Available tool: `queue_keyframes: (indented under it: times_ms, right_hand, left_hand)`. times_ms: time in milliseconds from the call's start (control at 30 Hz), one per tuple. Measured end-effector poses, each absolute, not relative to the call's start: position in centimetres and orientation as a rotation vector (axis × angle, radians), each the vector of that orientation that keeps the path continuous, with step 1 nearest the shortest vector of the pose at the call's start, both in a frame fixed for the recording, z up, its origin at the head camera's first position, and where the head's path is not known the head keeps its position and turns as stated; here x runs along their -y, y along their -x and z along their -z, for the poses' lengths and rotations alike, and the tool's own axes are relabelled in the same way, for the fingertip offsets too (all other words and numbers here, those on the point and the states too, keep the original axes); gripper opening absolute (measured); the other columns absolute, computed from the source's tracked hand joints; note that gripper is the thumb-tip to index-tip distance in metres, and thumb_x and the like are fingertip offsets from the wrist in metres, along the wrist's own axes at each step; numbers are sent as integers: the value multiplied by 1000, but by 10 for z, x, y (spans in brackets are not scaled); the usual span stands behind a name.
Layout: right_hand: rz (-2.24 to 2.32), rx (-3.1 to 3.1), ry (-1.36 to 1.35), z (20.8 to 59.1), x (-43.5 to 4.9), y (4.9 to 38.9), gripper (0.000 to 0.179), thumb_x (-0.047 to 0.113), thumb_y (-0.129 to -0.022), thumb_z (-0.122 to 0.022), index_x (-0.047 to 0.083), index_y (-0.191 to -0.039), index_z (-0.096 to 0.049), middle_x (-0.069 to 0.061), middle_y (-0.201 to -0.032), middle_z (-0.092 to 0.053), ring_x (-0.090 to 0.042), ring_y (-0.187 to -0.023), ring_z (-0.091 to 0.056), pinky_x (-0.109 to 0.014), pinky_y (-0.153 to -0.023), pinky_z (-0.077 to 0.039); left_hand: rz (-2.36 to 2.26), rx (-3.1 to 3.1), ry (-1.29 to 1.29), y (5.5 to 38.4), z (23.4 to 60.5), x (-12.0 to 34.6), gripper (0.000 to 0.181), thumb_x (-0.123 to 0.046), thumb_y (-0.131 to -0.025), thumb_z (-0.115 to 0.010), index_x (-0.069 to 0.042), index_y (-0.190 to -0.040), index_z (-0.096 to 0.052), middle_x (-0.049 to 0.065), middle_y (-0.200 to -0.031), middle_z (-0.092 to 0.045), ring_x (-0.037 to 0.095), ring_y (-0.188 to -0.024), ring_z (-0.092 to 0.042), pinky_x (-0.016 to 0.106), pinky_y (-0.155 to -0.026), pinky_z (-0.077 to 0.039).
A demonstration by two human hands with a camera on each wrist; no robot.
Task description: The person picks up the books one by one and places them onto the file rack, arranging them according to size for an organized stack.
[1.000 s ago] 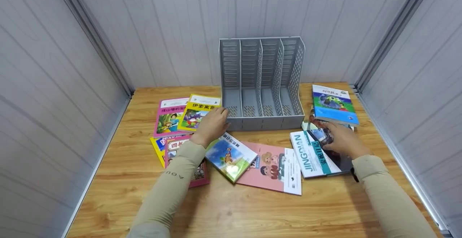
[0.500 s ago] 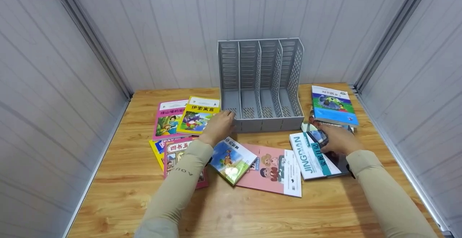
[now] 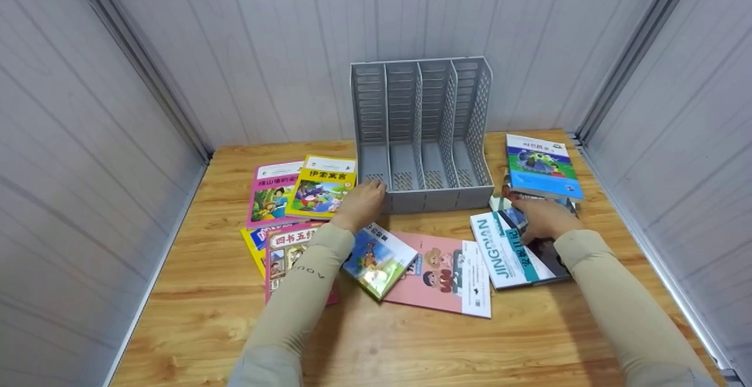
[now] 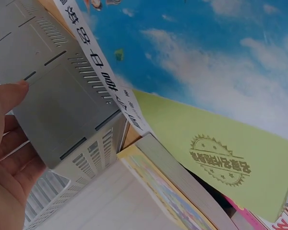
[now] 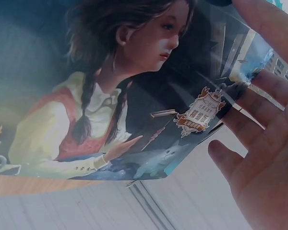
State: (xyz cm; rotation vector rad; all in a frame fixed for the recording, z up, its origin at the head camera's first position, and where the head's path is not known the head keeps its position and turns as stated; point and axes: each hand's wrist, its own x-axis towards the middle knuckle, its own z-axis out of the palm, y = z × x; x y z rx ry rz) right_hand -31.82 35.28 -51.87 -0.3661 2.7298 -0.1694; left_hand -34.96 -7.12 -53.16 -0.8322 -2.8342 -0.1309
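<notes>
I see a grey four-slot rack (image 3: 432, 200) upright, far middle; a white, teal and dark book (image 3: 519, 253) lies face-up, right.

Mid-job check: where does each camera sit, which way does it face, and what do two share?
Head: on the head, facing forward and down at rack, books, table; left hand, right hand and sleeves show.
Left wrist: on that wrist, facing the rack and sky book; left hand shows at left edge.
Right wrist: on that wrist, facing the girl book; right hand shows at right edge.
Shared: head and left wrist both show rack, sky book and left hand.
</notes>
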Motion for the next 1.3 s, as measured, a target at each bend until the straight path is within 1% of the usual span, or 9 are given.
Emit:
queue_keyframes:
  times_ms: [67, 233, 367, 600, 800, 933, 1033, 1200, 1300]
  right_hand:
    - [169, -2724, 344, 518, -351, 319, 93, 21, -86, -92, -4, -161, -45, -32, -158, -53, -57, -144, -51, -73, -118, -41]
    - [115, -2747, 373, 517, -349, 320, 91, 21, -81, -94, -4, -157, -50, -33, -152, -59, -56, -139, -56, -71, -113, -47]
    - [70, -2762, 380, 517, -347, 322, 92, 19, -78, -96, -4, -156, -52, -33, -149, -62, -55, -135, -60, -71, -110, -50]
    - [72, -2758, 328, 517, -340, 325, 99, 17, -77, -97, -1, -161, -48, -32, -145, -64, -50, -128, -64, -70, -109, -51]
    - [55, -2787, 309, 519, -340, 325, 93, 17, -75, -99, -2, -154, -55, -31, -135, -69, -46, -117, -66, -71, -106, -53]
    - [-1, -2800, 326, 522, -340, 327, 89, 19, -73, -101, -2, -149, -60, -31, -134, -70, -51, -123, -65, -72, -107, -51]
    - [-41, -2808, 348, 523, -341, 328, 93, 24, -72, -103, -2, -149, -59, -33, -137, -68, -55, -127, -64, -73, -107, -51]
    - [-50, -2820, 362, 521, -343, 329, 99, 28, -69, -105, 0, -152, -58, -34, -136, -68, -56, -124, -65, -73, -103, -53]
    - [-50, -2818, 371, 517, -341, 329, 96, 27, -68, -105, 1, -149, -61, -33, -131, -70, -55, -120, -66, -72, -101, -55]
  left_hand:
    - [103, 2847, 822, 351, 534, 71, 21, -2, -106, -64, 4, -126, -71, 20, -121, -75, 35, -111, -76, 46, -100, -63]
    - [66, 2891, 798, 352, 538, 69, 23, 0, -107, -61, 4, -128, -71, 19, -121, -76, 35, -107, -77, 46, -95, -65]
    - [76, 2896, 785, 353, 540, 67, 22, 1, -107, -62, 4, -126, -72, 19, -119, -77, 36, -103, -78, 47, -92, -66]
    - [177, 2934, 744, 354, 539, 67, 20, 0, -108, -59, 1, -122, -73, 19, -117, -78, 36, -103, -78, 47, -94, -65]
    - [291, 3001, 699, 356, 537, 64, 25, -2, -110, -55, -1, -126, -73, 18, -121, -78, 36, -111, -77, 46, -101, -63]
    - [331, 3031, 691, 356, 538, 64, 26, -4, -111, -54, -3, -130, -73, 17, -123, -78, 35, -114, -76, 46, -103, -62]
    - [351, 3039, 688, 356, 539, 64, 27, -3, -111, -53, -3, -130, -73, 17, -123, -78, 34, -114, -76, 46, -103, -62]
    - [355, 2987, 717, 358, 539, 64, 25, 0, -109, -54, -1, -123, -75, 19, -116, -79, 37, -108, -77, 48, -98, -64]
    - [342, 2959, 726, 358, 539, 65, 22, 1, -108, -55, 1, -119, -74, 20, -114, -79, 39, -105, -78, 50, -96, -64]
